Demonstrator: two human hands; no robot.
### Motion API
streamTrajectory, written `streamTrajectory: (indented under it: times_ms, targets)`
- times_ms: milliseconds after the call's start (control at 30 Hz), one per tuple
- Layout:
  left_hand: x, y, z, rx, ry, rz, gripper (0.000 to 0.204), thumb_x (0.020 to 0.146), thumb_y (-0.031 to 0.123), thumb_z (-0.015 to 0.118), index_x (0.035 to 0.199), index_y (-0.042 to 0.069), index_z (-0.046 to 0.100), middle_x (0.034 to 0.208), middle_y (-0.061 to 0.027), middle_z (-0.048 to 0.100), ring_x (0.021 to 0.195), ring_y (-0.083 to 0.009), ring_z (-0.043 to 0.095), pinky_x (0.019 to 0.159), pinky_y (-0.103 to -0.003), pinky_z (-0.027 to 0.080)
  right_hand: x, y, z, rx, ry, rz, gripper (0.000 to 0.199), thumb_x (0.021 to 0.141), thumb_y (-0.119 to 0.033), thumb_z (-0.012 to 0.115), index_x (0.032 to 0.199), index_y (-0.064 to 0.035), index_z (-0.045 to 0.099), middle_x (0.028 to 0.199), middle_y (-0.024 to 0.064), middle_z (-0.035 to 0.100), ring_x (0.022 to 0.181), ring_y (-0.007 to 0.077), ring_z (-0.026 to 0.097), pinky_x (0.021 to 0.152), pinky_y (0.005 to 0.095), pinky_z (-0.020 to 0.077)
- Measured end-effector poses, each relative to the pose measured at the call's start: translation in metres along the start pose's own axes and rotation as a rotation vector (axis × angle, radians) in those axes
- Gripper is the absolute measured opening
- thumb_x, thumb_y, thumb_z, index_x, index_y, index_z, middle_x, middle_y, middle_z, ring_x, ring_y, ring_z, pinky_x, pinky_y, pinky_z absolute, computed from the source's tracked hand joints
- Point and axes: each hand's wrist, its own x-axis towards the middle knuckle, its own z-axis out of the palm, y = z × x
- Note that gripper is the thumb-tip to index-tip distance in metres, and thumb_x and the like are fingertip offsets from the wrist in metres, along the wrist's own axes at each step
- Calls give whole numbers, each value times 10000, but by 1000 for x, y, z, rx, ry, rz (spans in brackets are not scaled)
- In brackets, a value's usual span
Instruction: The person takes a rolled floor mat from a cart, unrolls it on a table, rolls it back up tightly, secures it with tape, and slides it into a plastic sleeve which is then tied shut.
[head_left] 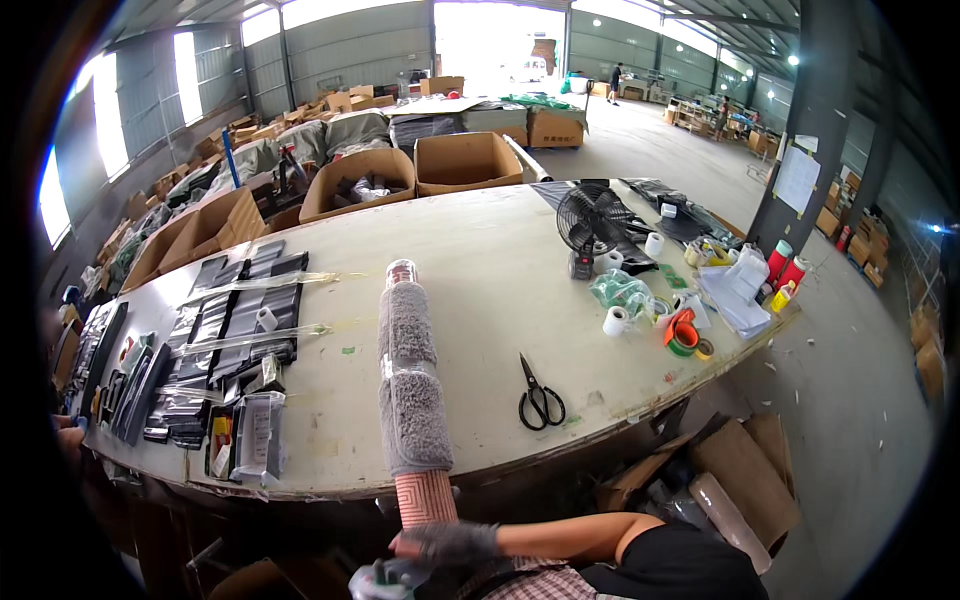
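A long roll (412, 370) wrapped in fuzzy grey cloth lies on the tabletop (500, 290). It points straight away from the person, like a road going from the near edge toward the middle. Its far end has a clear plastic cap, and its near end sticks out over the edge and shows a pink ribbed tube.

The right hand (447, 545) wears a grey glove and comes in from the right side, low in the picture. It is just under the pink end of the roll, with its fingers spread a little. I cannot tell for sure if it is gripping the tube or only touching it. The left hand (385, 578) is lower down by the bottom edge and seems to be bunched around something pale and crinkly, but most of it is hidden, so I cannot tell how it is closed.

So the roll runs forward from the hands, and the right hand is the nearer one to it.

A pair of black scissors (540, 400) lies to the right of the roll, apart from it. Flat dark packs (235, 330) lie to the left
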Motion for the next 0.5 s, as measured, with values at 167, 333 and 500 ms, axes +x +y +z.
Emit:
streamTrajectory:
  times_ms: [167, 333, 500]
  targets:
    - [31, 2, -5, -393, -65, -232, 269, 918, 153, 470, 1125, -11, 522, 1025, -140, 538, 973, -232, 522, 850, -350, 480, 51, 32, 73, 31, -3, -112, 471, 989, -406, 367, 1188, -2, 505, 1060, 124, 581, 1007, 215, 527, 926, 297, 388]
    - [37, -12, -29, -1000, -137, -564, 269, 910, 170, 474, 1104, -6, 535, 926, -113, 537, 877, -227, 529, 829, -377, 483, 74, 59, 89, 368, -201, 46, 498, 970, -434, 398, 1221, -12, 485, 1080, 109, 555, 1010, 196, 501, 908, 302, 387]
    - [59, -36, -55, -1311, -210, -786, 271, 903, 188, 477, 1084, -1, 549, 828, -87, 535, 781, -221, 537, 807, -405, 487, 53, -11, 70, 130, -364, 101, 622, 926, -531, 437, 1293, -29, 450, 1212, 127, 522, 1116, 195, 475, 953, 300, 364]
